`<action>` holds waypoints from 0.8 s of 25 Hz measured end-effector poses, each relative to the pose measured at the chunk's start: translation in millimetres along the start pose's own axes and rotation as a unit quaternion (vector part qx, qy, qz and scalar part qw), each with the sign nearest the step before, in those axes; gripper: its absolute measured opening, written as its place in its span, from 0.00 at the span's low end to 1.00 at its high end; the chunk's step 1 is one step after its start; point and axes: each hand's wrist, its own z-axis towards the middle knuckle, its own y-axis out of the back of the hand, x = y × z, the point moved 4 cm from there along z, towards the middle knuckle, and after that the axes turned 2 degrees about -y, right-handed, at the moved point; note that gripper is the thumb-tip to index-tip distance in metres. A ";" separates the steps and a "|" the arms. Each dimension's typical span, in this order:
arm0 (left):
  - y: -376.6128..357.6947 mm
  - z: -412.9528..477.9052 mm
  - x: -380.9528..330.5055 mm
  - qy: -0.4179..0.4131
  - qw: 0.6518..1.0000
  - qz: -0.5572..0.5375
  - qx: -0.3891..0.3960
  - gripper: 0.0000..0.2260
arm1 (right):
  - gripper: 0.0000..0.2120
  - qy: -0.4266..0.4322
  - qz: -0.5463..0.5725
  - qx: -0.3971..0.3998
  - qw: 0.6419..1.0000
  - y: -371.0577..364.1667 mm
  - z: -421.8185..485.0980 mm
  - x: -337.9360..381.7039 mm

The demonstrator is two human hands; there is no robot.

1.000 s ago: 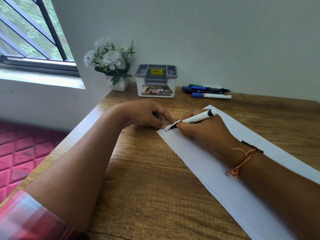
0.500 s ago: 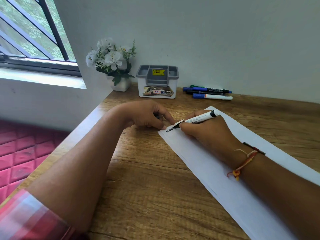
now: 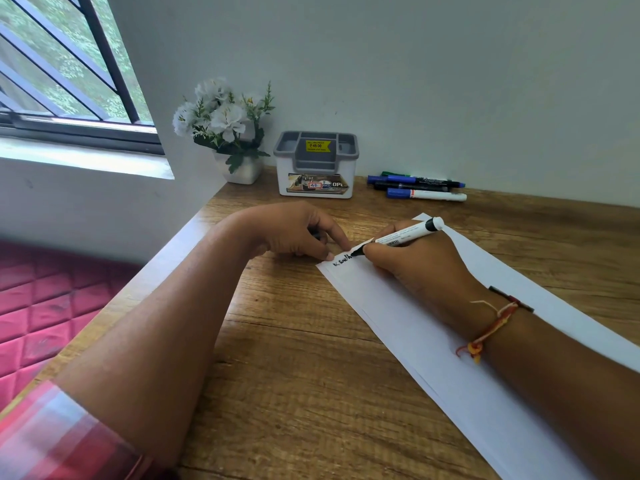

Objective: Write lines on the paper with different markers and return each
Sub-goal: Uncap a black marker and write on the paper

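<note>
Since half a second back the black writing [image 3: 341, 262] has grown by a letter or so, and the marker [image 3: 403, 234] tip has crept right along the far end of the paper [image 3: 433, 341]. At far left we see a barred window [image 3: 69, 64] and, below it, a red quilted bed [image 3: 45, 306] running along the left edge of the surface [image 3: 294, 358]. A checked sleeve [image 3: 52, 441] is cut off at the near left corner. Bare wood lies open between the two forearms, and again between the hands and the far wall. Against that wall stand a pot of white flowers [image 3: 225, 123] and, just right of it, a grey-topped organiser box [image 3: 316, 168]. The left hand [image 3: 294, 230] rests with fingers curled under, a fingertip pressing the paper's far left corner. Something dark shows between its fingers, and we cannot tell what it is or whether the hand grips it. The right hand [image 3: 415, 268] pinches the marker near its tip, nib down on the sheet, rear end tilted up to the right. Spare markers [image 3: 419, 188] lie side by side by the wall, well apart from the hands; a green one is mostly hidden behind the blue ones. The right forearm, with a thread bracelet [image 3: 491, 327], covers part of the paper, which runs out of view at the near right, with open wood beyond it.
</note>
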 end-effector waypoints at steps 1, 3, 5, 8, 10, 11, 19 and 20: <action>-0.1 0.2 -0.3 -0.001 1.000 0.001 0.000 0.14 | 0.04 0.002 -0.002 0.000 1.000 0.1 -0.8 0.5; -0.1 -0.2 -0.3 0.000 1.000 0.001 -0.003 0.14 | 0.04 0.004 -0.011 0.006 1.000 -0.9 -1.0 1.6; 0.0 -0.4 0.1 0.001 1.000 -0.003 -0.005 0.14 | 0.04 0.003 -0.012 0.005 1.000 -1.0 -0.4 1.6; -0.3 -0.5 0.7 0.000 1.000 -0.009 -0.004 0.13 | 0.05 0.006 -0.006 0.001 1.000 -1.6 0.0 1.1; -0.6 -0.4 0.4 0.000 1.000 -0.008 -0.004 0.13 | 0.05 0.003 -0.004 -0.004 1.000 -1.2 0.6 0.1; -0.6 -0.3 0.0 0.000 1.000 -0.007 -0.004 0.13 | 0.05 0.001 0.001 -0.007 1.000 -0.5 0.8 -0.4; -0.2 0.0 0.3 0.000 1.000 -0.007 -0.005 0.13 | 0.04 0.005 -0.002 -0.002 1.000 -0.6 0.7 -0.5; -0.1 0.3 0.5 0.000 1.000 -0.008 -0.005 0.13 | 0.04 0.005 -0.009 -0.001 1.000 -0.9 1.0 0.2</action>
